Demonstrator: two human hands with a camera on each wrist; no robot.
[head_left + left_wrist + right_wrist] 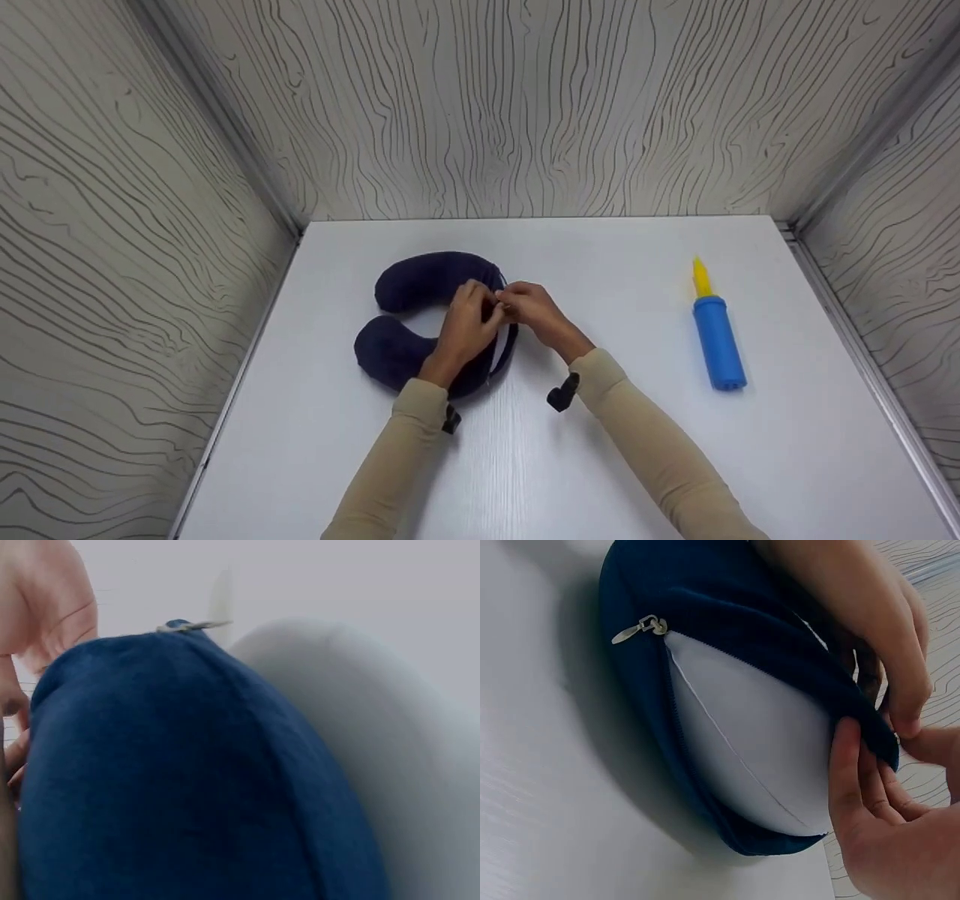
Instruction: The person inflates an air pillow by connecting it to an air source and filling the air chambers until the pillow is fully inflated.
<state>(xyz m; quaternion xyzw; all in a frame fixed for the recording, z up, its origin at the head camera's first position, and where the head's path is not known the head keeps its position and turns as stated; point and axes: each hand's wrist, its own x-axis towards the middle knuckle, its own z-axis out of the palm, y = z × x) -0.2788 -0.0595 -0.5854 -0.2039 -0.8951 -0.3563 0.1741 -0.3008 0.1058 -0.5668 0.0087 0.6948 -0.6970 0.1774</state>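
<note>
A navy U-shaped neck pillow (427, 274) lies on the white table, its two ends toward the left. Along its outer curve the zipped cover gapes, and the white inner cushion (742, 727) shows through. At one end of the gap hangs a silver zipper pull (634, 631). My left hand (469, 322) reaches over the pillow and pinches the edge of the cover near the middle of the curve. Close against it, my right hand (534, 309) grips the same cover edge from the outer side. Some fingertips are hidden behind the fabric.
A blue hand pump (720, 345) with a yellow nozzle (701, 276) lies on the right side of the table (615, 450). Wood-grain patterned panels (480, 112) stand at the back and both sides.
</note>
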